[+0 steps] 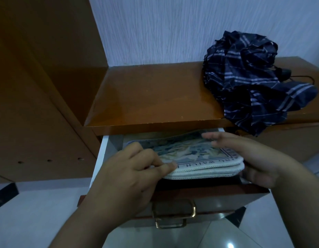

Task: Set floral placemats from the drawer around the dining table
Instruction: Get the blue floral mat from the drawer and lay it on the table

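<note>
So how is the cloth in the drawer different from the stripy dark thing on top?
The placemats lie flat in a neat stack inside the open drawer, while the dark striped cloth sits crumpled in a heap on the cabinet top. The placemats are pale with a flowery picture and white edges; the striped cloth is navy with light lines. The left hand and right hand touch the placemats; nothing touches the striped cloth. Both look like fabric.
</note>
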Motion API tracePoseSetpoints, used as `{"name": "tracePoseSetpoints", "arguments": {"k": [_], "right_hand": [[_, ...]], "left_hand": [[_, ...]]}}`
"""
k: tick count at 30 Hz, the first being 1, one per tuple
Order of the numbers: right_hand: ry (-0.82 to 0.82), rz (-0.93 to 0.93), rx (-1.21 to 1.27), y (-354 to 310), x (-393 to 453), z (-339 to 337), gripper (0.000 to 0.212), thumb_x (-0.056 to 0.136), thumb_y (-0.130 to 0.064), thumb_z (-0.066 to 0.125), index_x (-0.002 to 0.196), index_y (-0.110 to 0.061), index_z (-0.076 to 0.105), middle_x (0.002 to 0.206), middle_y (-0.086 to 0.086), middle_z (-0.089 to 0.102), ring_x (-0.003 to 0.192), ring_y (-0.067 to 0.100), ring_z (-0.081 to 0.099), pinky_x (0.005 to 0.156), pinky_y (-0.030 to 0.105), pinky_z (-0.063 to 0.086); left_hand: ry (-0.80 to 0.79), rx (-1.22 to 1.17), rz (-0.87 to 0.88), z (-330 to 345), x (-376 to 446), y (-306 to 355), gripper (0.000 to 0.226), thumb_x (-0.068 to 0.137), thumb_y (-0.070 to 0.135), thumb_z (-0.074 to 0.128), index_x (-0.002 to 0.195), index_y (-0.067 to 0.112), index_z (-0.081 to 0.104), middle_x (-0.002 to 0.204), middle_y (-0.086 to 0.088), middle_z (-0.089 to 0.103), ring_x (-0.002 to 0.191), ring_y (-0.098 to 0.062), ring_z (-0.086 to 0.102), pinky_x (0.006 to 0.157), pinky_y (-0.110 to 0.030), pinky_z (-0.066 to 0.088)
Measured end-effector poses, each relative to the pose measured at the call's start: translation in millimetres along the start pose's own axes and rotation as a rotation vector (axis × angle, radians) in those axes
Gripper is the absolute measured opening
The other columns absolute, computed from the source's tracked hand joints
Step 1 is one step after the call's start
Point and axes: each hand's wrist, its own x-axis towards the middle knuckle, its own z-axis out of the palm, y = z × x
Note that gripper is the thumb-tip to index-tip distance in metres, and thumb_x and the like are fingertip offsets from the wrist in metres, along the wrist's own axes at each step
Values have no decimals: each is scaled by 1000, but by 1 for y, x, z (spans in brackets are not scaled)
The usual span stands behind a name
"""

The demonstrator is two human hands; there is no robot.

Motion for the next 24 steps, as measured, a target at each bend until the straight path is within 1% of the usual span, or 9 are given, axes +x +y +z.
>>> {"name": "tracePoseSetpoints", "arguments": {"k": [3, 6, 9, 12, 14, 17, 19, 21, 24], "right_hand": [[-41, 9, 92, 4, 8, 0, 43, 85, -24, 68, 128, -25, 66, 119, 11, 73, 110, 34, 69, 109, 53, 43], [-52, -1, 84, 8, 16, 0, 62, 86, -4, 67, 142, -22, 51, 118, 17, 72, 108, 36, 70, 104, 49, 48], [-60, -18, -15, 9, 17, 2, 68, 85, 13, 62, 142, -24, 54, 120, 12, 72, 105, 35, 71, 100, 48, 51], [-56, -62, -154, 10, 20, 3, 67, 84, 13, 64, 132, -33, 65, 133, 2, 66, 117, 26, 66, 106, 46, 48], [-61, -77, -140, 11, 20, 3, 64, 84, 14, 63, 128, -32, 68, 134, 3, 65, 120, 25, 64, 107, 45, 47], [-47, -107, -65, 13, 17, 1, 61, 86, 15, 59, 128, -28, 68, 123, 1, 72, 106, 23, 72, 96, 38, 54], [-51, -116, -2, 15, 17, -1, 60, 86, 14, 58, 129, -27, 67, 123, 4, 72, 108, 26, 71, 98, 41, 53], [-69, -97, 84, 16, 16, -5, 60, 85, 14, 57, 131, -25, 65, 123, 12, 71, 110, 36, 69, 106, 49, 46], [-96, -86, 190, 15, 12, -12, 60, 87, 14, 53, 134, -23, 62, 120, 20, 70, 109, 43, 68, 100, 56, 51]], "left_hand": [[-17, -43, 29, 0, 0, -1, 29, 90, 16, 70, 118, 23, 76, 91, 8, 64, 74, -19, 49, 58, -26, 35], [-160, -111, -12, 4, -3, -1, 32, 89, 30, 64, 120, 33, 73, 94, 14, 59, 82, -14, 54, 52, -32, 46], [-344, -183, -173, 5, -5, -2, 34, 85, 62, 57, 114, 46, 64, 100, 23, 56, 95, 0, 54, 65, -28, 53], [-431, -236, -353, 3, -2, 0, 61, 76, 90, 38, 115, 50, 61, 106, 31, 56, 104, 9, 50, 79, -16, 46], [-378, -311, -490, -1, 1, 0, 60, 82, 87, 28, 112, 49, 63, 104, 31, 58, 104, 11, 52, 77, -13, 44], [-270, -265, -723, 2, -1, -11, 39, 94, 69, 38, 112, 45, 64, 105, 27, 60, 101, 5, 57, 80, -25, 51], [-360, -193, -851, 7, -5, -18, 39, 94, 61, 47, 125, 42, 60, 122, 21, 58, 109, -2, 55, 87, -30, 49], [-454, -234, -947, 10, -7, -22, 48, 93, 64, 47, 135, 41, 54, 136, 12, 52, 112, -8, 52, 91, -30, 45], [-557, -355, -1018, 8, -3, -22, 59, 91, 72, 40, 140, 42, 50, 144, 11, 45, 122, -11, 48, 99, -31, 39]]}}
